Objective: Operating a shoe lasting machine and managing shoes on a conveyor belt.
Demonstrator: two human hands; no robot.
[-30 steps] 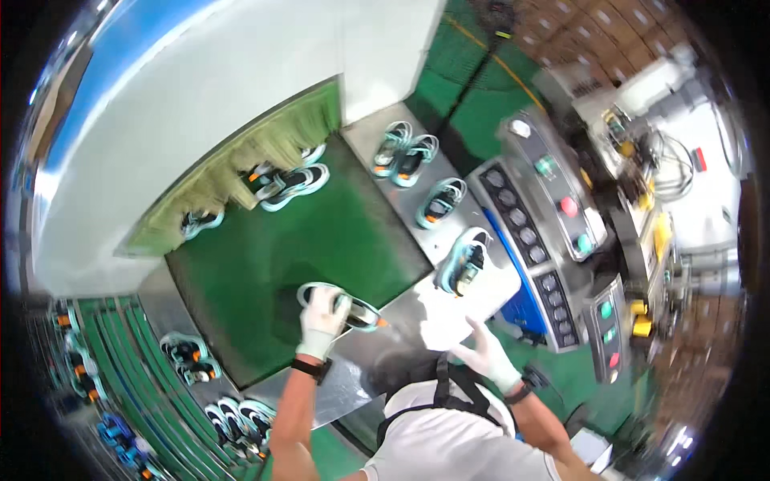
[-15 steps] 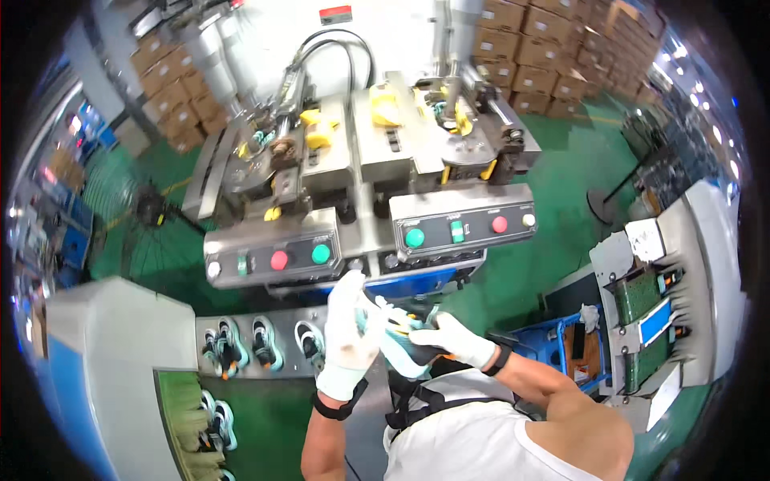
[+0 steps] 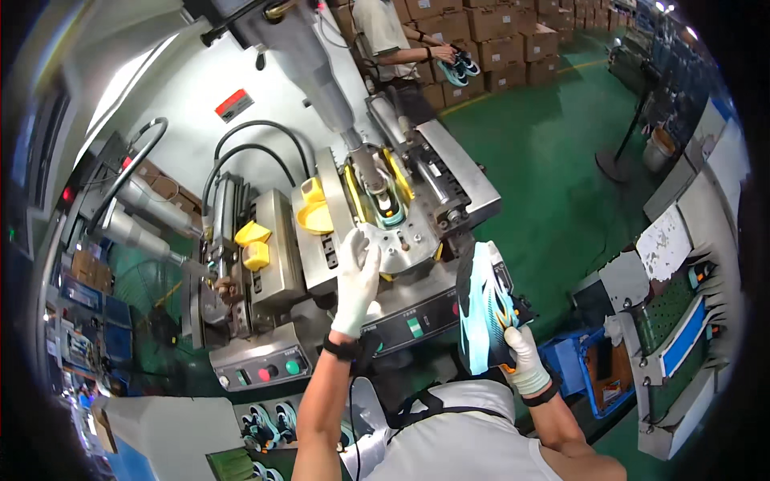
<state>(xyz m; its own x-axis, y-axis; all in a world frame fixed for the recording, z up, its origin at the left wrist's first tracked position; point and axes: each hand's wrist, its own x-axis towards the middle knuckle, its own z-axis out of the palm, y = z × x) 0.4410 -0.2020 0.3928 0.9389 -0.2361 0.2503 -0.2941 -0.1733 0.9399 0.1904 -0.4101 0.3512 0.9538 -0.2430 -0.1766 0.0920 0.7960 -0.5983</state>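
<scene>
In the head view, the left hand (image 3: 358, 280) in its white glove is near the centre, toward 7 o'clock; its grip is apart and empty, before the silvery metal plate (image 3: 407, 247) of a two-station press. Contact there cannot be told. The right hand (image 3: 526, 367), also white-gloved, is between 4 and 5 o'clock, its grip clamped on the lower end of an aqua-and-black sports shoe (image 3: 480, 313) with orange accents. That shoe stands on end at 4 o'clock, outside either station.

At 12 o'clock from centre, a second aqua-and-black shoe (image 3: 391, 216) sits under the press's upper tooling, between upright yellow pads (image 3: 399, 174). Judging from this, the work is partway through: one shoe is in place, the held one is not yet placed, and more shoes (image 3: 286, 421) lie at 7 o'clock on a metal worktop (image 3: 370, 409).

The held shoe has a thick, sculpted, smooth-looking sole and a darker upper, probably softer. Chunky, rounded yellow blocks (image 3: 315, 216) toward 10 o'clock contrast with the press's flat, hard-edged metal. Black hoses (image 3: 255, 124) curve at 10 to 11 o'clock.
</scene>
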